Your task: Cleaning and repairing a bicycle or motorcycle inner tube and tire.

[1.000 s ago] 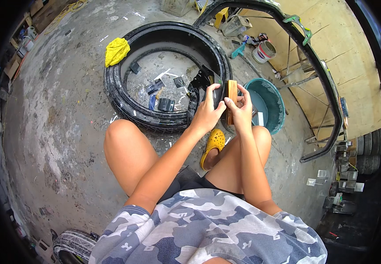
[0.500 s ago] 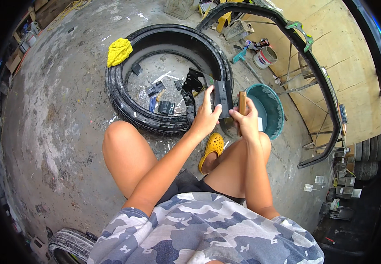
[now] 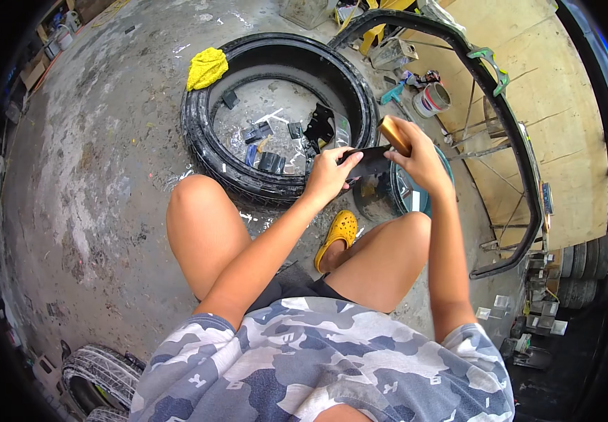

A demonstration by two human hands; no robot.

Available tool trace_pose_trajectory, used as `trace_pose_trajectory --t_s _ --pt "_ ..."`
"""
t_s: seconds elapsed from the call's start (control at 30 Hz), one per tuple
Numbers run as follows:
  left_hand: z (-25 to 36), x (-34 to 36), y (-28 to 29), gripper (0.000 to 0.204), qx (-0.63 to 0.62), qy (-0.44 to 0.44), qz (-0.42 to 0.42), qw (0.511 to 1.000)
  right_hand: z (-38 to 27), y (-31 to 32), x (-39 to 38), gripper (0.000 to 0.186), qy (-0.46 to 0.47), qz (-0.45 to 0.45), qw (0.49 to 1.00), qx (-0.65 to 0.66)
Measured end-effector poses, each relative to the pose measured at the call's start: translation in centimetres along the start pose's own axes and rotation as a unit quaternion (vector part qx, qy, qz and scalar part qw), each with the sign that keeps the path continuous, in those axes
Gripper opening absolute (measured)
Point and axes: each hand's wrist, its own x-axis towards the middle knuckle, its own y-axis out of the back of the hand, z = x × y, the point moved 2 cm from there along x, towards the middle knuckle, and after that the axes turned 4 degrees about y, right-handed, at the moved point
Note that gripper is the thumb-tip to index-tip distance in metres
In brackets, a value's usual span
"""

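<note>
A thin black flat piece [image 3: 372, 164] stretches between my two hands, above the space beside the tyre. My left hand [image 3: 328, 174] pinches its left end between thumb and fingers. In my right hand [image 3: 420, 158] is a short brown bar [image 3: 395, 135], smooth and tilted, which looks like a wooden block or handle. The thumb of that hand also meets the right end of the black piece. Below the right hand, partly covered by it, stands a teal bucket [image 3: 449, 169].
A big tyre [image 3: 202, 151] lies flat in front of me, with a yellow cloth [image 3: 207, 68] on its rim and several black scraps [image 3: 258, 131] inside. Further right are a white bucket [image 3: 431, 100], a black curved frame [image 3: 483, 84] and a plywood sheet [image 3: 564, 133]. My yellow clog [image 3: 339, 233] is below my hands.
The black piece has turned from facing me to nearly edge-on. My right hand has risen to the right, tilting the brown bar leftward. The view has shifted slightly.
</note>
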Motion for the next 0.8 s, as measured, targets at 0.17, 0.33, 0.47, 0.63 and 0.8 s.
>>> trace_pose_trajectory --t_s 0.17,0.33,0.47,0.63,0.8 --pt "0.2 -0.4 -0.8 0.036 -0.025 -0.010 0.102 0.994 -0.3 -5.4 -4.4 0.059 -0.080 0.220 0.970 0.067" --pt "0.3 -1.1 -1.3 0.034 -0.028 -0.015 0.081 0.996 0.3 -9.6 -5.1 0.052 -0.071 0.296 0.950 0.069" --pt "-0.5 -1.2 -2.0 0.034 -0.032 -0.021 0.035 0.999 1.2 -10.3 -4.8 0.044 -0.035 0.311 0.949 0.043" --pt "-1.1 -1.1 -1.9 0.033 -0.048 -0.037 0.009 0.998 2.1 -10.9 -5.3 0.040 -0.030 0.329 0.941 0.077" --pt "-1.5 -1.1 -2.2 0.034 -0.053 -0.042 0.018 0.998 2.7 -11.7 -5.4 0.039 -0.055 0.352 0.922 0.150"
